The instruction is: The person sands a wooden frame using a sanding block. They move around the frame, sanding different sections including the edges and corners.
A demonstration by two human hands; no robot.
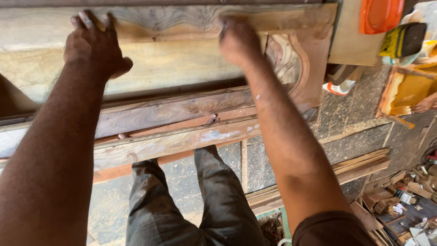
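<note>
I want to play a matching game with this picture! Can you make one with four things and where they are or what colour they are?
Things:
1. left hand
2. right hand
3. orange plastic piece
4. grey trousers

Descriptions:
A. top right corner, bright coloured
B. flat on the pale wooden plank, fingers spread
C. below the workbench, over the stone floor
D. pressing on the plank near the carved curved wood

Pairs: 1-B, 2-D, 3-A, 4-C

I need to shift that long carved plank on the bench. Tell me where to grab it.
Probably grip the plank by its straight far edge, from above, hands apart like the left hand and right hand. It lies flat and long; the carved end offers poorer purchase.
</note>
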